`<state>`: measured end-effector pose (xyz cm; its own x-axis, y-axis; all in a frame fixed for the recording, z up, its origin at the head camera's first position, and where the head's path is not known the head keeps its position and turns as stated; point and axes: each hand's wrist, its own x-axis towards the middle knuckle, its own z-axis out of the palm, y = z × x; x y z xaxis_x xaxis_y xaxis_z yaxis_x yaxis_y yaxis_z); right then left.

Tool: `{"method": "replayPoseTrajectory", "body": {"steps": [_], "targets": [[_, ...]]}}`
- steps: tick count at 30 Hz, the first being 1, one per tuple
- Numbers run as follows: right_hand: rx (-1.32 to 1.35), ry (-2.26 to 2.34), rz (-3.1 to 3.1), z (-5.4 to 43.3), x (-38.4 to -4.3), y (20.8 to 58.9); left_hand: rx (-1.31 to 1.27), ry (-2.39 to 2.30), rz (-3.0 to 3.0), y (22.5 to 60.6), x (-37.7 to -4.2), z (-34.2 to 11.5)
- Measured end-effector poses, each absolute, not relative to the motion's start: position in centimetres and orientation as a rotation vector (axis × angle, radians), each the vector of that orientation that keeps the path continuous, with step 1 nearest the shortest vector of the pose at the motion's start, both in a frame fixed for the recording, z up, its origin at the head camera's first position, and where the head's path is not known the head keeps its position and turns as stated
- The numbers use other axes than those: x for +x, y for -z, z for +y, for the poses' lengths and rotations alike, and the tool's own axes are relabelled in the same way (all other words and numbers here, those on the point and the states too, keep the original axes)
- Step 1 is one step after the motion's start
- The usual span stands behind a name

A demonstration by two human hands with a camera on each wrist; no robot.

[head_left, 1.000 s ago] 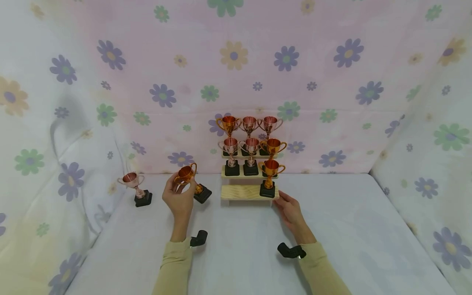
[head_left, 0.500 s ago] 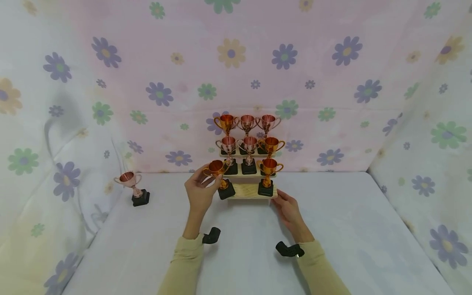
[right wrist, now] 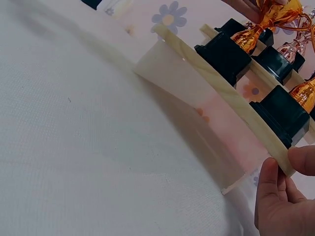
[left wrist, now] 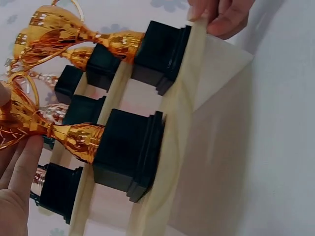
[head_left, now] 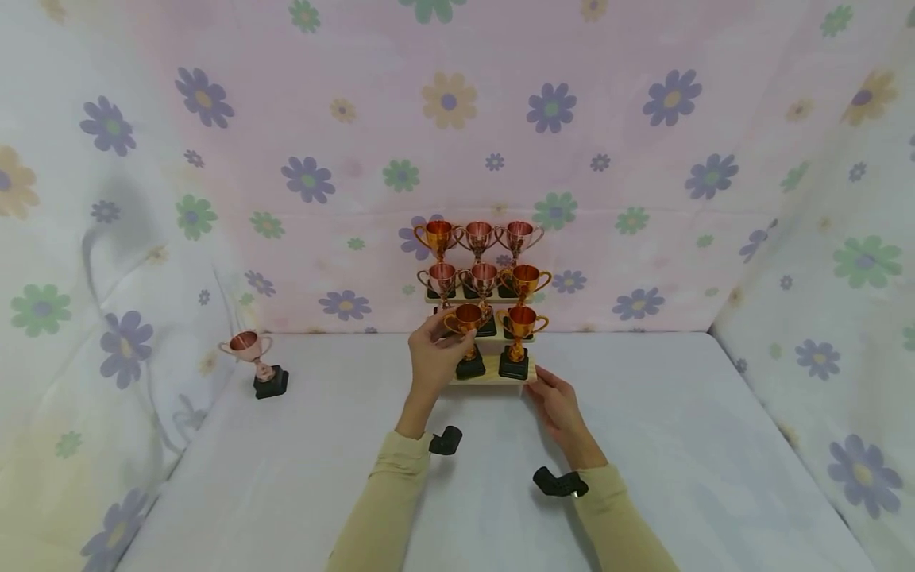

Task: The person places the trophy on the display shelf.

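My left hand (head_left: 432,364) grips a small gold trophy (head_left: 469,318) by its cup, over the middle of the bottom step of a wooden three-step display stand (head_left: 492,373). The trophy's black base (left wrist: 125,152) is right at the step's surface in the left wrist view. A second gold trophy (head_left: 520,322) stands at that step's right end. My right hand (head_left: 561,405) pinches the step's right end, thumb on top and fingers beneath in the right wrist view. Part of the bottom step is hidden behind my left hand.
More trophies, gold and rose-gold, fill the middle and top steps, such as a rose-gold trophy (head_left: 518,234) at the top right. Another rose-gold trophy (head_left: 246,347) stands apart on the white table (head_left: 322,469) to the left. Flowered cloth (head_left: 608,119) hangs behind and at both sides.
My left hand has carried the gold trophy rightward from the table's left part to the bottom step, and the trophy has gone from tilted to nearly upright. My right hand stays at the step's end.
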<state>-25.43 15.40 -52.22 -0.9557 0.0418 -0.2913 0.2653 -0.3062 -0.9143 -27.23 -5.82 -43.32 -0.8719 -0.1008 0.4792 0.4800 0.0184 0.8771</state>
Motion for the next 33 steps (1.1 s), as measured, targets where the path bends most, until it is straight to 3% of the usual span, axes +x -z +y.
{"method": "replayPoseTrajectory", "body": {"steps": [33], "targets": [[0.365,2.408,1.779,15.4,-25.4,52.5,-0.525,2.065,-1.904,44.4,-28.6,-5.5]]}}
